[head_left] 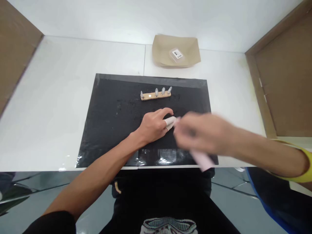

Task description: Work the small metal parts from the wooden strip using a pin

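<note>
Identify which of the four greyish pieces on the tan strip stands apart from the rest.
The leftmost piece, at one end of the tan strip; a white spot separates it from the other three, bunched together.

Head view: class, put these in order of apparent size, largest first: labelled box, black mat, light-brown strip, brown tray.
1. Black mat
2. Brown tray
3. Light-brown strip and labelled box: too close to rank; strip longer, box broader.

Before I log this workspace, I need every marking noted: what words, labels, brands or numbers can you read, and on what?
White label on the small clear box in the brown tray: dark print, too small to read.
Clothing print: no legible words.
No other text visible.
</note>
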Demonstrator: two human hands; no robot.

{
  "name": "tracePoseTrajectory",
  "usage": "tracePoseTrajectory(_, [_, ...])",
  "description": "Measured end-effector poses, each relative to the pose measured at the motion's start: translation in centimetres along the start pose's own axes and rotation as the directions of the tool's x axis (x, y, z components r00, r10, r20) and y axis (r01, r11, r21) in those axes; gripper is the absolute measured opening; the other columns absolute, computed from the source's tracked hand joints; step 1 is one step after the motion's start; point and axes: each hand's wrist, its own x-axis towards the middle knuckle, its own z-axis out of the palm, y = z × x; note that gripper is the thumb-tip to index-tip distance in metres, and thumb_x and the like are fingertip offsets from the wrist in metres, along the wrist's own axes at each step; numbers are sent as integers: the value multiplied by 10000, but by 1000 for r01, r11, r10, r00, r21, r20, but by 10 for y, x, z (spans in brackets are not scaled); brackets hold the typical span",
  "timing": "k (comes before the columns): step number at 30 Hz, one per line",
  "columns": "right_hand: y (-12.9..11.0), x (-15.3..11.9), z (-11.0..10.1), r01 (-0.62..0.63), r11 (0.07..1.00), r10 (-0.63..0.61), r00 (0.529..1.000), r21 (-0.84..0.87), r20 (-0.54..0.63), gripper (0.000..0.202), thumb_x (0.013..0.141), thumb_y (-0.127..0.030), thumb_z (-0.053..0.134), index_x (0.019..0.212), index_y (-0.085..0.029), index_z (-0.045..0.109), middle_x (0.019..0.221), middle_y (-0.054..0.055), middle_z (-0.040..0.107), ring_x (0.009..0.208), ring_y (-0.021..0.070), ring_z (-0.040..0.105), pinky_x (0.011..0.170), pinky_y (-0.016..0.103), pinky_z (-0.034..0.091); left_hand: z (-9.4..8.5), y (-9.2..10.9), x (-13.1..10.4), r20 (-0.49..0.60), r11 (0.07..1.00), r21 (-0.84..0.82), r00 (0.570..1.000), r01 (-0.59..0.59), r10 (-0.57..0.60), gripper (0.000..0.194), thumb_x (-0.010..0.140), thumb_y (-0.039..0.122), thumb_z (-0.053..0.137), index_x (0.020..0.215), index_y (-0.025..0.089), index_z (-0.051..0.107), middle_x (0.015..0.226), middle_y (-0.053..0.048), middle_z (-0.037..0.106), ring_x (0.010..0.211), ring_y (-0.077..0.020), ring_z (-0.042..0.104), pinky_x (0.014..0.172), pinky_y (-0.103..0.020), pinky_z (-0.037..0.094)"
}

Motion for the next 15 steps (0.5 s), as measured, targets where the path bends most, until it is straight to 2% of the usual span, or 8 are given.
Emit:
tracePoseTrajectory(2, [3, -1, -1, 219, 966, -216, 976, -140, 33, 302, 978, -95, 501, 721, -202, 618, 657, -54, 577, 491, 84, 481, 361, 172, 402, 0, 1, 1, -43, 1000, 27, 999, -7, 8, 118, 946, 183, 584, 1009, 147, 677, 1065, -54, 770, 778, -146, 700, 623, -266, 499])
tracePoseTrajectory(3, [5, -1, -2, 277, 941, -272, 961, -195, 50, 268, 954, -65, 523, 749, -197, 634, 681, -51, 591, 496, 81, 484, 361, 171, 402, 0, 2, 1, -59, 999, 38, 998, -15, 17, 118, 951, 176, 571, 1001, 149, 674, 1052, -52, 771, 773, -144, 698, 619, -266, 497])
tracePoseTrajectory(5, [7, -1, -2, 295, 913, -295, 954, -282, 44, 286, 943, -27, 526, 735, -188, 638, 646, -57, 565, 460, 66, 450, 325, 152, 350, -1, 3, 2, -82, 999, 47, 996, -26, 30, 126, 968, 187, 548, 990, 150, 666, 1031, -53, 772, 769, -142, 695, 608, -265, 489])
tracePoseTrajectory(7, [7, 1, -1, 312, 897, -317, 948, -314, 34, 361, 975, -52, 484, 669, -199, 603, 583, -73, 502, 421, 69, 396, 290, 160, 328, -2, 4, 4, -105, 999, 43, 994, -11, 15, 124, 985, 219, 555, 988, 148, 656, 1005, -51, 772, 736, -135, 681, 596, -268, 479])
tracePoseTrajectory(10, [1, 5, 2, 308, 930, -304, 951, -198, 51, 360, 993, -106, 466, 685, -208, 622, 625, -79, 548, 464, 71, 447, 340, 179, 406, -3, 6, 5, -126, 999, 50, 992, 3, 3, 125, 1002, 218, 547, 987, 146, 649, 962, -43, 768, 682, -122, 650, 572, -268, 454])
tracePoseTrajectory(13, [-3, 10, 2, 202, 974, -199, 979, -101, 38, 388, 980, -104, 527, 612, -202, 598, 562, -97, 521, 401, 38, 398, 308, 173, 303, -3, 6, 5, -156, 998, 58, 988, 2, 7, 143, 1005, 210, 530, 973, 141, 651, 930, -43, 763, 659, -118, 632, 541, -264, 421])
tracePoseTrajectory(15, [-3, 12, -2, 190, 979, -188, 982, -70, 24, 423, 959, -73, 569, 561, -213, 544, 516, -105, 494, 377, 38, 377, 306, 192, 287, -3, 7, 5, -147, 998, 37, 988, 40, -34, 117, 988, 215, 572, 986, 138, 660, 946, -43, 765, 651, -110, 623, 554, -258, 422])
